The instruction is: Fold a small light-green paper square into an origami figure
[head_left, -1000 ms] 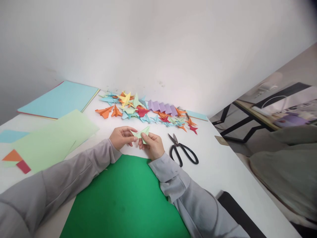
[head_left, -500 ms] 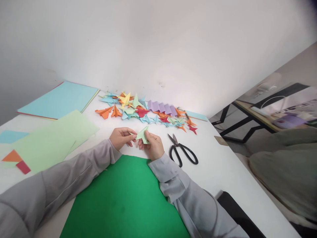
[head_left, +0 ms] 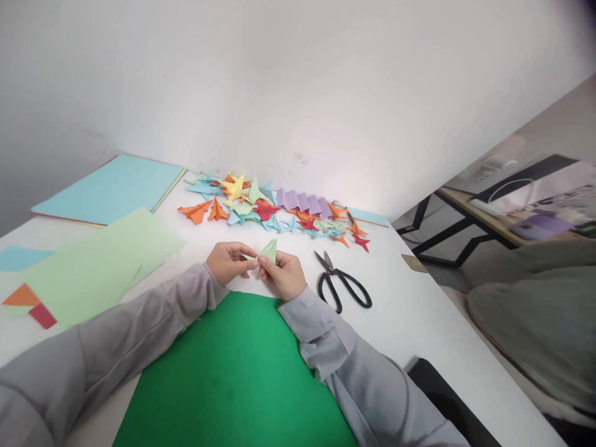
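Note:
A small folded light green paper (head_left: 268, 250) is held between both hands, just beyond the far edge of a large green sheet (head_left: 228, 366). My left hand (head_left: 228, 262) pinches its left end with thumb and fingers. On its lower right part, my right hand (head_left: 285, 273) is closed, the thumb pressed on the front. Black-handled scissors (head_left: 336, 273) lie with blades apart to the right of my right hand. Behind the hands lie many folded paper pieces, among them a yellow one (head_left: 235, 186) and a pleated purple strip (head_left: 302, 203).
Blue sheets (head_left: 112, 189) lie stacked at the back left. Nearer are light green sheets (head_left: 93, 267) with orange (head_left: 22, 295) and red (head_left: 43, 316) scraps. A black object (head_left: 442, 397) sits by my right sleeve. A wall rises behind the white table (head_left: 400, 316).
The thumb and fingers of my right hand have shifted left along the folded paper, towards my left fingertips. The paper's upright part has turned and looks narrower at the base.

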`<state>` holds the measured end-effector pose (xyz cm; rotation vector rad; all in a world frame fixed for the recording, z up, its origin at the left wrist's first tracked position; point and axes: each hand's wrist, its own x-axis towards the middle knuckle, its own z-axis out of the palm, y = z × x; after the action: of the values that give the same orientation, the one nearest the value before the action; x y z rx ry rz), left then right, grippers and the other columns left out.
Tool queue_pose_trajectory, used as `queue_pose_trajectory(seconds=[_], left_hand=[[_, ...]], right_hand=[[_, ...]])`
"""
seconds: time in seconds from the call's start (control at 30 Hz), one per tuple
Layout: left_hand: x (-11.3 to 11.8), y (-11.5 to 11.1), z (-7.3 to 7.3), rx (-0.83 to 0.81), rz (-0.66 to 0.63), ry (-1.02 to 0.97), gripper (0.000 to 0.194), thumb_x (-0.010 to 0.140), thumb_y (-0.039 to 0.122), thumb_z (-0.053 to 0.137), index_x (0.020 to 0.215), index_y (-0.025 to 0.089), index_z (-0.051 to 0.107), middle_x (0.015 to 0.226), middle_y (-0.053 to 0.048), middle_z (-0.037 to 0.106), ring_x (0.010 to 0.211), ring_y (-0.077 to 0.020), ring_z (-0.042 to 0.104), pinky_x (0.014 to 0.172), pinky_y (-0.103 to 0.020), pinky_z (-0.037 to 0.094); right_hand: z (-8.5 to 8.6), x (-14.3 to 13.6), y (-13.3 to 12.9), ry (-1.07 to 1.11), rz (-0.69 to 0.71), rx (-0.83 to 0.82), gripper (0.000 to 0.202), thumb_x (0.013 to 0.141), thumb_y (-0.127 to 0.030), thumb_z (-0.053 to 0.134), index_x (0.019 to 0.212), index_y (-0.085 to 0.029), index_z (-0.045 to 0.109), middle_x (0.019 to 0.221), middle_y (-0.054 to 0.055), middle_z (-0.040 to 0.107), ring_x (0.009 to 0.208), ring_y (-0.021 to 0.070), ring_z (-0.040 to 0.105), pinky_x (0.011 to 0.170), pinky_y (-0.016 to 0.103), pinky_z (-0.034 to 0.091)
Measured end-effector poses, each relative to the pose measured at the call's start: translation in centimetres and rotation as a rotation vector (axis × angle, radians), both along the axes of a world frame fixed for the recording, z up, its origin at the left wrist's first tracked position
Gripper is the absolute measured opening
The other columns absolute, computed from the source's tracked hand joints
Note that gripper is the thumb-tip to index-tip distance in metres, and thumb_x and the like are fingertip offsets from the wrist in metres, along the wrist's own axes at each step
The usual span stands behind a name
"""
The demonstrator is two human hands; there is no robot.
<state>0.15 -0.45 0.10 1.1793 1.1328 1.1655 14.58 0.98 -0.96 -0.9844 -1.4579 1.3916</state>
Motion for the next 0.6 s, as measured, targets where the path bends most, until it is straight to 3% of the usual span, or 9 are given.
queue_pose_trajectory(seconds=[0.27, 0.6], left_hand=[[0.20, -0.13, 0.10, 0.008, -0.016, -0.035, 0.034, 0.042, 0.029, 0.078, 0.062, 0.011, 0.059, 0.046, 0.002, 0.060, 0.035, -0.0082, 0.052, 0.037, -0.019, 0.043], [0.07, -0.10, 0.13, 0.002, 0.022, -0.062, 0.036, 0.044, 0.028, 0.078, 0.070, 0.010, 0.061, 0.044, 0.001, 0.059, 0.035, -0.0095, 0.052, 0.038, -0.021, 0.042]], right_hand=[[-0.19, 0.00, -0.01, -0.006, 0.053, 0.036, 0.042, 0.063, -0.053, 0.063, 0.046, -0.017, 0.052, 0.038, -0.003, 0.049, 0.035, 0.0078, 0.042, 0.040, 0.022, 0.034], [-0.71, 0.13, 0.39, 0.175, -0.010, -0.147, 0.037, 0.066, -0.047, 0.063, 0.051, -0.014, 0.059, 0.046, 0.001, 0.057, 0.038, 0.0082, 0.049, 0.036, 0.020, 0.035]])
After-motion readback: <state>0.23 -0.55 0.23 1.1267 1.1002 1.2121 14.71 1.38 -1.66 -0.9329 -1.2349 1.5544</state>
